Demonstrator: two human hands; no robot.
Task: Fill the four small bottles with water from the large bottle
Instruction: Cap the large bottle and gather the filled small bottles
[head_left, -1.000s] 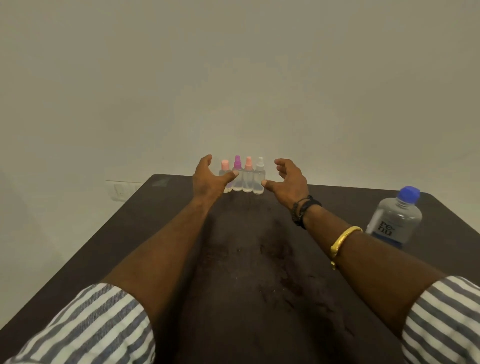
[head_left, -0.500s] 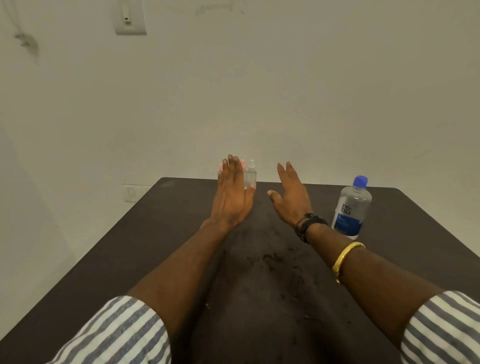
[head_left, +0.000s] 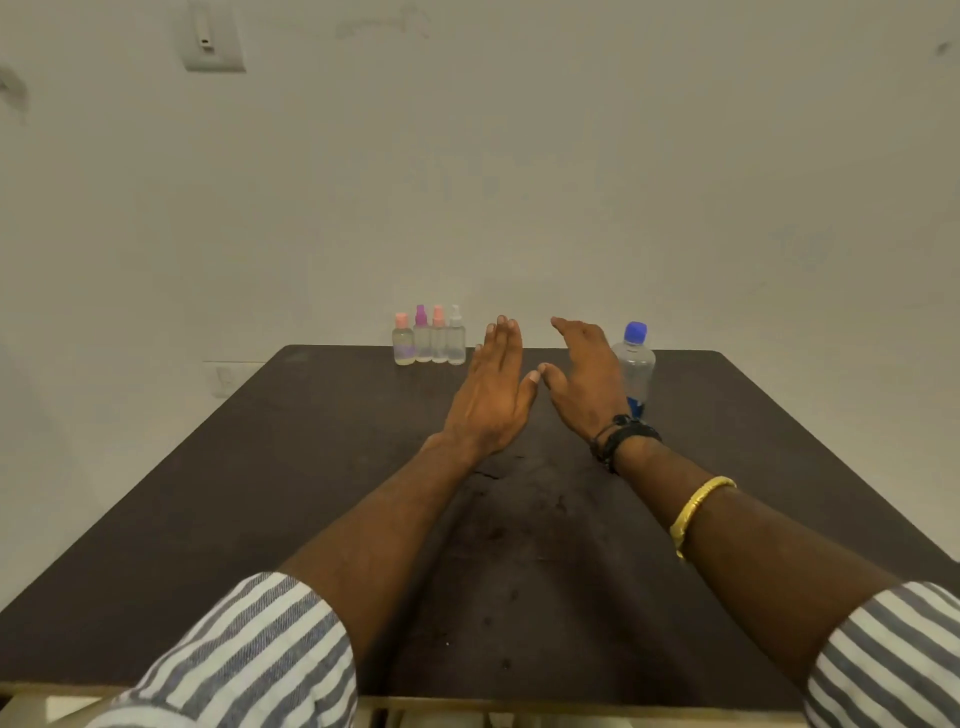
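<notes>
In a tight upright row at the far edge of the desk (head_left: 260, 493): four small bottles (head_left: 439, 338), just left of the left hand (head_left: 493, 395) and apart from its fingertips. At the same far edge, upright, the large bottle (head_left: 636, 364), directly behind the right hand (head_left: 587, 384) and partly hidden by it; contact between the two impossible to judge.

Small bottles clear-bodied and all capped: a pale pink flat cap on the leftmost, then purple, pink and white sprayer-like tops. Clear plastic for the large bottle too, blue screw cap on, a blue label low down, mostly covered by the wrist.

Both hands held out flat, palms down, fingers straight and close together, holding nothing. Thumb tips nearly meeting between them. Resting on the desk or hovering above it: cannot tell.

Black bands (head_left: 621, 434) round the right wrist, a gold bangle (head_left: 698, 506) further up the forearm, striped sleeves (head_left: 249, 654) rolled to the elbows. Behind, a plain wall with a switch plate (head_left: 213, 36) high at left and a socket (head_left: 228, 376) low beside the desk.
</notes>
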